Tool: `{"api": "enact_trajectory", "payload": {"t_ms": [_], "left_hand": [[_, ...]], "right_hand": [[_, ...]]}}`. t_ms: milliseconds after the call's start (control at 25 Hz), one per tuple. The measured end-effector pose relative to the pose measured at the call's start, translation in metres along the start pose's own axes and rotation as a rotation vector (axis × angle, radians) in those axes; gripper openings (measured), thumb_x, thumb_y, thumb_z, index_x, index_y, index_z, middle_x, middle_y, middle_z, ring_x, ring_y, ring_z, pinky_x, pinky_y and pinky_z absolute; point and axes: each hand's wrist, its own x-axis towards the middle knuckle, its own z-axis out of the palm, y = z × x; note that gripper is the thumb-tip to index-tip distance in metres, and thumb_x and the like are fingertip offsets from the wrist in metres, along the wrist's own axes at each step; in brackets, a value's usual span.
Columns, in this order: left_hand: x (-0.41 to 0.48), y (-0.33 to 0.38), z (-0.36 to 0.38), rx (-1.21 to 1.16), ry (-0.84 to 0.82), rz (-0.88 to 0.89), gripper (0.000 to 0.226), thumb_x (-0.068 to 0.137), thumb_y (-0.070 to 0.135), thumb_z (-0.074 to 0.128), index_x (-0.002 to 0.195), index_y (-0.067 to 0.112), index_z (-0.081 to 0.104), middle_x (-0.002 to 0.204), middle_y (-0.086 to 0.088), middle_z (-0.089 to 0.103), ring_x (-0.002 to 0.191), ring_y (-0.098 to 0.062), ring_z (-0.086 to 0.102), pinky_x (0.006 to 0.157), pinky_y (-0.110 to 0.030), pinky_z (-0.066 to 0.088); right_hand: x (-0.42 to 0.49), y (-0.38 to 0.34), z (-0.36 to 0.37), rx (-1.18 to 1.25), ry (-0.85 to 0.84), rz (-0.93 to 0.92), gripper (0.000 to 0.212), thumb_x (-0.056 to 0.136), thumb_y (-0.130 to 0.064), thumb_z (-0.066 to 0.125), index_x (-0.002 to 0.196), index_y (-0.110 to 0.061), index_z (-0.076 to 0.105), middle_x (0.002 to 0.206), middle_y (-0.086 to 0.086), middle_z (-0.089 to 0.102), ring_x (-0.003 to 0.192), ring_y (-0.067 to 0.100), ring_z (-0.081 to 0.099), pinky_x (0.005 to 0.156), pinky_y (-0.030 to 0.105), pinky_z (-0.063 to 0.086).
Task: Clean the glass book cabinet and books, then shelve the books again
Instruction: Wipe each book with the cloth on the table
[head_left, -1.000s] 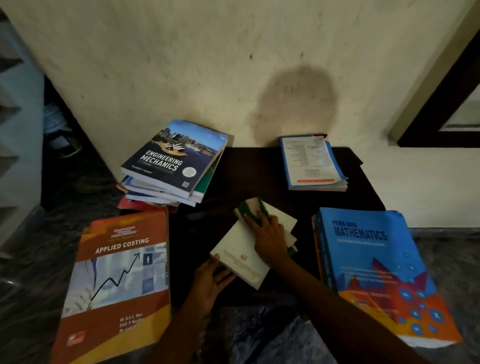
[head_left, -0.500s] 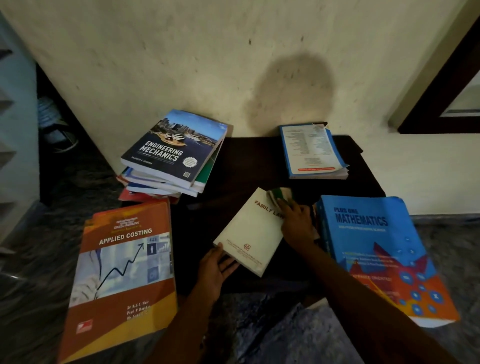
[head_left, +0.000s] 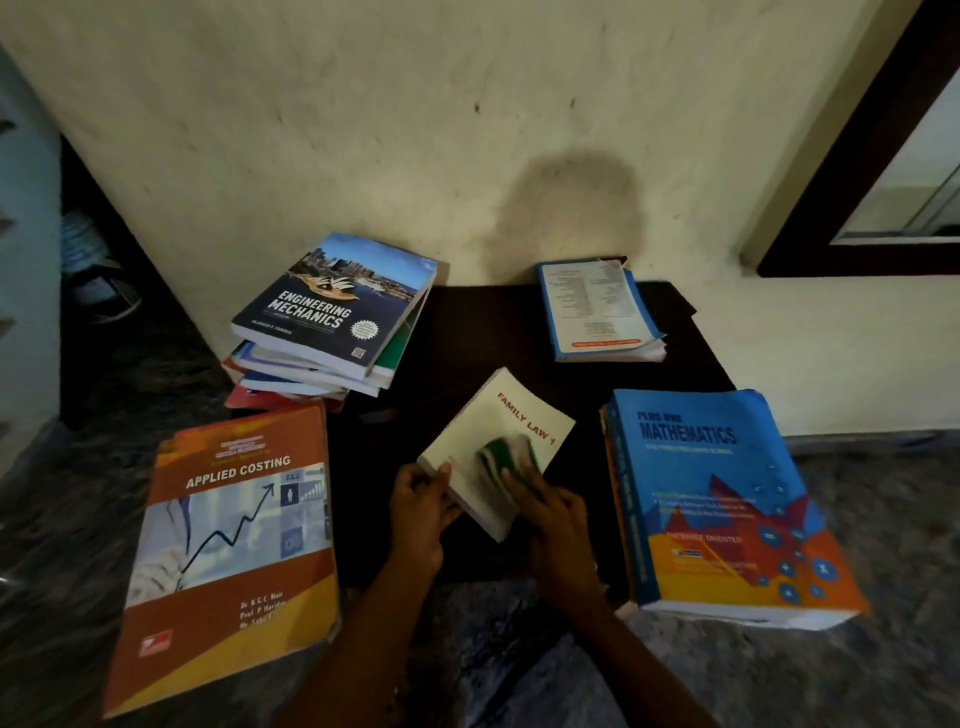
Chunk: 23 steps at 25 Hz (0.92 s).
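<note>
the white book (head_left: 511, 415) lies flat in the middle of the dark bench (head_left: 483, 332), right in front of the person. the left grip (head_left: 418, 506) has its fingers curled round the near corner of the white book. i think it holds there so the book will not slide when it is rubbed. the right grip (head_left: 558, 525) holds a green and white cloth (head_left: 506, 452) and presses it on the cover, just under the red words. the cloth looks blurry, so it is likely moving across the cover. this looks like the wiping step for this one book.

the other books sit all round the sides, which leaves room in the middle for wiping. a pile of books (head_left: 337, 306) is at the far left of the bench, near the wall. a small book (head_left: 595, 312) lies at the back right. an orange book (head_left: 234, 545) lies on the left, and a blue book (head_left: 711, 493) on the right, on top of more books. i cannot tell which ones are clean. the cabinet is not in sight, so shelving looks far off. the white book is thin, so a hard rub could bend its cover.
</note>
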Motion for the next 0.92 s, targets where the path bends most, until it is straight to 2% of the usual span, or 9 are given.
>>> {"api": "enact_trajectory", "payload": {"t_ms": [120, 240, 320, 360, 480, 600, 720, 800, 920], "left_hand": [[-0.011, 0.018, 0.007, 0.461, -0.044, 0.472, 0.01, 0.091, 0.01, 0.059, 0.085, 0.013, 0.052, 0.093, -0.007, 0.064, 0.087, -0.021, 0.063, 0.069, -0.032, 0.055], [-0.009, 0.025, -0.007, 0.858, -0.154, 1.037, 0.017, 0.091, 0.013, 0.053, 0.106, 0.008, 0.059, 0.11, -0.005, 0.066, 0.101, -0.02, 0.061, 0.088, -0.028, 0.048], [0.007, 0.012, -0.027, 1.128, -0.316, 1.388, 0.032, 0.087, 0.008, 0.043, 0.118, 0.009, 0.053, 0.122, -0.005, 0.059, 0.117, -0.022, 0.049, 0.107, -0.033, 0.031], [0.015, 0.0, -0.04, 1.253, -0.378, 1.491, 0.032, 0.088, 0.01, 0.041, 0.119, 0.011, 0.05, 0.123, -0.005, 0.059, 0.12, -0.023, 0.045, 0.107, -0.037, 0.03], [0.025, -0.041, -0.082, 1.411, -0.426, 1.416, 0.027, 0.091, 0.013, 0.046, 0.118, 0.016, 0.046, 0.118, -0.008, 0.065, 0.124, -0.017, 0.042, 0.105, -0.035, 0.036], [0.016, -0.062, -0.093, 1.44, -0.391, 1.232, 0.049, 0.081, 0.01, 0.051, 0.128, 0.021, 0.045, 0.133, -0.003, 0.053, 0.142, -0.011, 0.017, 0.118, -0.033, 0.007], [0.003, -0.069, -0.095, 1.565, -0.349, 1.067, 0.053, 0.092, 0.043, 0.038, 0.144, 0.034, 0.03, 0.149, -0.003, 0.032, 0.141, -0.029, 0.017, 0.115, -0.046, -0.003], [-0.004, -0.07, -0.101, 1.626, -0.342, 1.029, 0.056, 0.096, 0.055, 0.027, 0.148, 0.034, 0.021, 0.153, -0.006, 0.025, 0.141, -0.034, 0.015, 0.114, -0.049, -0.001], [-0.007, -0.072, -0.112, 1.613, -0.36, 1.019, 0.055, 0.097, 0.052, 0.027, 0.149, 0.033, 0.021, 0.155, -0.006, 0.021, 0.143, -0.033, 0.012, 0.111, -0.05, 0.007]], "right_hand": [[0.028, -0.009, -0.043, 0.039, 0.143, 0.036, 0.077, 0.077, 0.017, 0.047, 0.134, -0.034, 0.041, 0.142, -0.008, 0.035, 0.105, 0.02, 0.042, 0.09, -0.005, 0.015], [0.034, -0.021, -0.062, 0.1, 0.185, -0.002, 0.075, 0.076, 0.014, 0.042, 0.134, -0.034, 0.038, 0.142, -0.013, 0.034, 0.107, 0.02, 0.041, 0.089, -0.006, 0.013], [0.03, -0.02, -0.056, 0.117, 0.163, 0.002, 0.076, 0.074, 0.014, 0.043, 0.134, -0.032, 0.039, 0.141, -0.013, 0.035, 0.104, 0.022, 0.043, 0.09, -0.005, 0.014], [0.028, -0.018, -0.051, 0.117, 0.142, 0.009, 0.077, 0.073, 0.016, 0.044, 0.134, -0.031, 0.039, 0.141, -0.012, 0.035, 0.104, 0.024, 0.044, 0.09, -0.004, 0.014], [0.027, -0.011, -0.041, 0.088, 0.105, 0.02, 0.077, 0.072, 0.017, 0.046, 0.134, -0.028, 0.04, 0.141, -0.006, 0.038, 0.1, 0.027, 0.047, 0.09, 0.004, 0.02], [0.041, -0.006, -0.03, 0.07, 0.023, 0.054, 0.064, 0.08, 0.008, 0.041, 0.134, -0.026, 0.044, 0.143, 0.002, 0.04, 0.105, 0.028, 0.044, 0.09, 0.016, 0.022], [0.075, 0.002, -0.014, 0.012, -0.076, 0.112, 0.057, 0.09, 0.005, 0.039, 0.138, -0.027, 0.04, 0.148, 0.003, 0.034, 0.108, 0.024, 0.035, 0.087, 0.014, 0.019], [0.099, 0.011, -0.001, -0.096, -0.156, 0.148, 0.056, 0.094, 0.001, 0.035, 0.141, -0.03, 0.036, 0.151, 0.002, 0.03, 0.115, 0.027, 0.033, 0.094, 0.023, 0.027], [0.114, 0.021, 0.019, -0.362, -0.366, 0.144, 0.055, 0.096, -0.01, 0.033, 0.144, -0.034, 0.027, 0.154, 0.001, 0.021, 0.126, 0.031, 0.028, 0.101, 0.037, 0.029]]}}
